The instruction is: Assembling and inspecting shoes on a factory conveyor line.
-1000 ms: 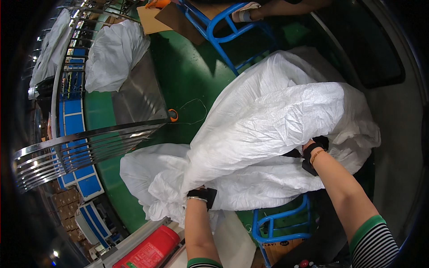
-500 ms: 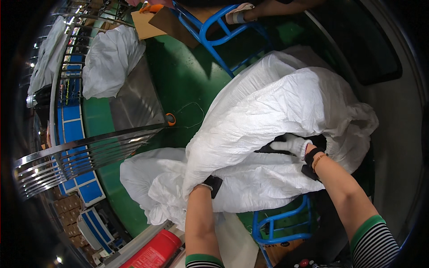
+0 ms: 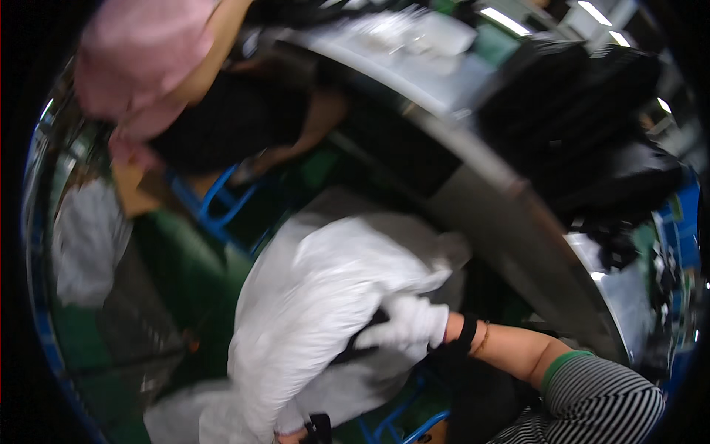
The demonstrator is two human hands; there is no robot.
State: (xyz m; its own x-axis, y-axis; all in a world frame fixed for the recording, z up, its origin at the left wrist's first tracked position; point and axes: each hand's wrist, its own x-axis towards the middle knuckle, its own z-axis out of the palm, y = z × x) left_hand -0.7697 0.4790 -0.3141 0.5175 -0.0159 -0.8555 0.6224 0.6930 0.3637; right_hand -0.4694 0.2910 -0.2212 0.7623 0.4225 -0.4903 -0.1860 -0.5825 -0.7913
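A large white woven sack (image 3: 310, 296) lies in crumpled folds in front of me, its dark mouth facing my right side. My right hand (image 3: 407, 324), in a white knit glove with a black band at the wrist, is at that mouth. Its fingers point left and look apart, though motion smears them. At the lower edge, sack fabric covers my left hand; only the wrist (image 3: 291, 434) with its black band shows, so its fingers are hidden.
Beyond the sack, a person in a pink top (image 3: 144, 55) is beside a blue metal frame (image 3: 218, 207). A grey bench edge (image 3: 488, 163) curves along the right, with black bundled material (image 3: 569, 126) on it. Another white sack (image 3: 89, 240) stands at far left.
The view has swung up and to the right, bringing in the bench and the other person. My right hand has moved close to the sack's rim. The left hand stays under the fabric.
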